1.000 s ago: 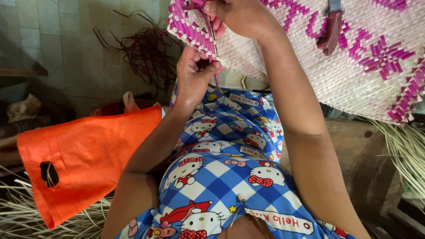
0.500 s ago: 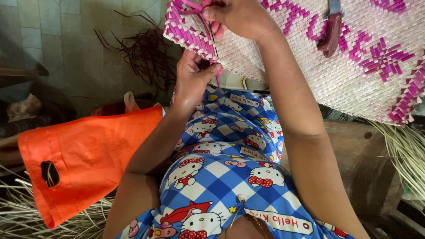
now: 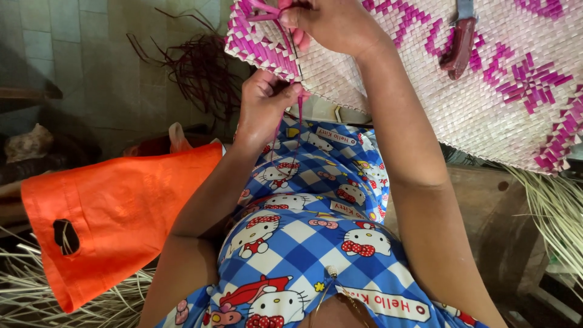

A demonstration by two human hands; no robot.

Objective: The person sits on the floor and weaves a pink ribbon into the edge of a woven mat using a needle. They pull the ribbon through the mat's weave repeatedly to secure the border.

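1. Woven mat [image 3: 425, 91], pale straw with pink pattern bands, lies across the person's lap and runs off the top and right edges of view. Its near-left corner [image 3: 258, 45] is the work spot.
2. Right hand [image 3: 331, 24] sits on top of that corner, fingers curled shut, pinching loose pink strips [image 3: 264, 11] that stick out of the weave at the top edge.
3. Left hand [image 3: 264, 103] is just below the mat's corner edge, fingers closed narrow around a thin pink strand [image 3: 299, 108] hanging down from the edge. Thumb and fingertips touch the strand; knuckles face the camera.
4. Both hands are close together, one above the mat edge and one under it, the edge between them.
5. Knife [image 3: 458, 39] with a dark red handle lies on the mat, well right of the hands, blade pointing to the mat's far edge. Nobody is touching it.
6. Orange bag [image 3: 115, 212] with a cut-out handle hole lies on the floor beside the left arm, touching the elbow area.
7. Bundle of dark red strips [image 3: 200, 70] lies on the tiled floor [image 3: 73, 54] just left of the mat corner.
8. Pale dry straw [image 3: 549, 212] at the lower right under the mat's right edge; more straw under the bag at lower left.
9. Blue checked cartoon-print dress [image 3: 303, 231] covers the lap below the mat.
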